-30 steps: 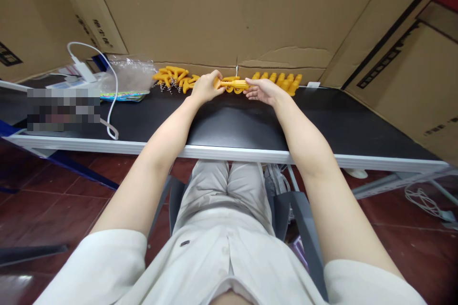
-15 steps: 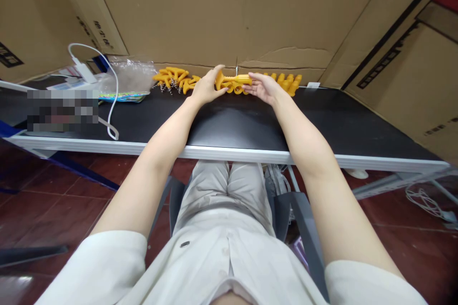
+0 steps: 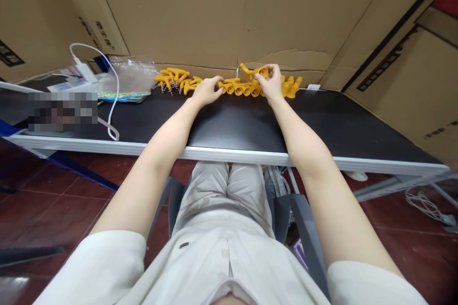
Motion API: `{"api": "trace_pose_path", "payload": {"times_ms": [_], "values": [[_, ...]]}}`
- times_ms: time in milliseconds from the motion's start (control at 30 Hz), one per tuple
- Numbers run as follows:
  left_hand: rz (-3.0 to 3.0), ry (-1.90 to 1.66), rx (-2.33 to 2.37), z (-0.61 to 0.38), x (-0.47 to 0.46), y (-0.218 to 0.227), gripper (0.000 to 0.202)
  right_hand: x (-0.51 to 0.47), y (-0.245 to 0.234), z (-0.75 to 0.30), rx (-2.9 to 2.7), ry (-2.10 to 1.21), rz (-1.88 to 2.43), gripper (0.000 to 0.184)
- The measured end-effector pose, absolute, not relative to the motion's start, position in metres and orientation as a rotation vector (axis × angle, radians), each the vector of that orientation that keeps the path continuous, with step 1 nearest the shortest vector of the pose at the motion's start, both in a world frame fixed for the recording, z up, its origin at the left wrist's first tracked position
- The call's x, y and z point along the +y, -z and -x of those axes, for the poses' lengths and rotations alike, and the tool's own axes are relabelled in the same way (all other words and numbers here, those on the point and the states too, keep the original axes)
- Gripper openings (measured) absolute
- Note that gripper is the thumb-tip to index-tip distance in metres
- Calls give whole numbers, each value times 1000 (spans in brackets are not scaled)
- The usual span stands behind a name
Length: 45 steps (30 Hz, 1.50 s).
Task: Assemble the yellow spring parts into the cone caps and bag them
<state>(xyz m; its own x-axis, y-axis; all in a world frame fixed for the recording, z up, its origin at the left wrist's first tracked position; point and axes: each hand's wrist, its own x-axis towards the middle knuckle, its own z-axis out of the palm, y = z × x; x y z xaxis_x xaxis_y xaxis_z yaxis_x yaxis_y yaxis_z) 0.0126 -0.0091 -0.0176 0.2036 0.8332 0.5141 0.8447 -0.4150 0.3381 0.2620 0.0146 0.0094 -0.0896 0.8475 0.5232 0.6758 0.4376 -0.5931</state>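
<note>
My right hand [image 3: 271, 84] pinches a yellow plastic clip [image 3: 255, 71] and holds it just above a row of like clips [image 3: 291, 85] at the far edge of the black table [image 3: 229, 121]. My left hand [image 3: 206, 91] rests on the table with its fingers curled against other yellow clips [image 3: 234, 88] lying between the two hands. A loose heap of yellow clip halves with small metal springs [image 3: 174, 78] lies to the left of my left hand.
Cardboard sheets [image 3: 222, 9] stand along the table's back and right sides. At the far left lie a clear plastic bag [image 3: 130, 74], a white charger with its cable [image 3: 88, 74] and some papers. Below the table are my lap, a grey chair and red floor tiles.
The right hand has taken the yellow clip out of the two-handed hold and lifted it up and to the right. The left hand has let go and dropped to the table.
</note>
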Motion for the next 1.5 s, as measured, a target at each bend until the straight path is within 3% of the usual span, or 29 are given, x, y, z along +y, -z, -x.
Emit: {"api": "trace_pose_path", "payload": {"times_ms": [233, 533, 767, 900, 1067, 1233, 1500], "values": [[2427, 1028, -1701, -12, -7, 18, 39, 23, 4, -266, -2053, 9, 1377, 59], [2391, 922, -1840, -20, -23, 7, 42, 32, 17, -264, -2214, 4, 1566, 79], [1926, 1247, -1943, 21, 4, -3, 46, 24, 11, -271, -2224, 32, 1548, 86], [1488, 1245, -2237, 71, -6, -15, 64, 25, 9, -276, -2212, 14, 1532, 86], [1224, 1082, -2635, 151, -47, -12, 111, 34, 13, -281, -2215, 24, 1532, 87], [1191, 1033, -2718, 213, -76, 3, 168, 33, 10, -284, -2202, 36, 1541, 87], [1028, 1226, -2768, 261, -72, 18, 180, 40, 9, -297, -2133, 12, 1537, 79]]}}
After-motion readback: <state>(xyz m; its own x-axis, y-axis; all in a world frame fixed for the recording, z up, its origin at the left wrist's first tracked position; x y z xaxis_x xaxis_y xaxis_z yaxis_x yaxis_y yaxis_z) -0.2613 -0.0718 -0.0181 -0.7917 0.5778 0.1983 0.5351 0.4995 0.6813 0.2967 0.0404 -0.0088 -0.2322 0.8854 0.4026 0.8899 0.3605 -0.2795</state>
